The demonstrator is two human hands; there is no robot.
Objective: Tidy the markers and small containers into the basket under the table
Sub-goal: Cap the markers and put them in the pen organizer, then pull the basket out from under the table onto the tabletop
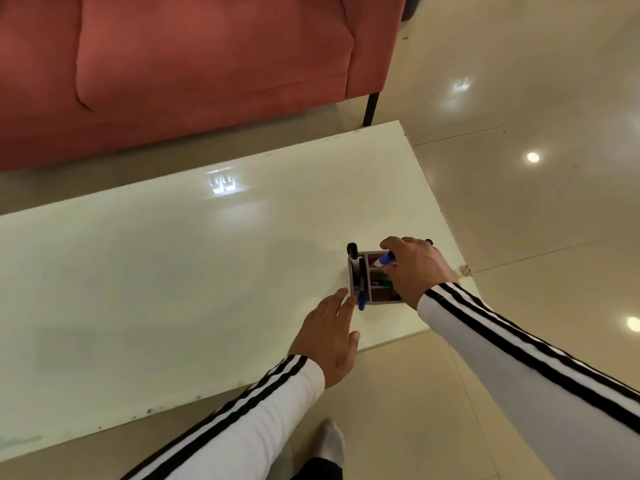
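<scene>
Right hand, ours, pinching a blue-capped marker over the divided organizer; left hand, fingers spread, touches its 8 o'clock corner.

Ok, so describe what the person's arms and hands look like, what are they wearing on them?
Both arms are covered by long white sleeves, the left sleeve and the right sleeve, each with dark stripes running lengthwise from the cuff up the arm. The sleeves end at the wrists. The left hand and right hand are bare: no gloves. No rings or watch can be seen in this view.
</scene>
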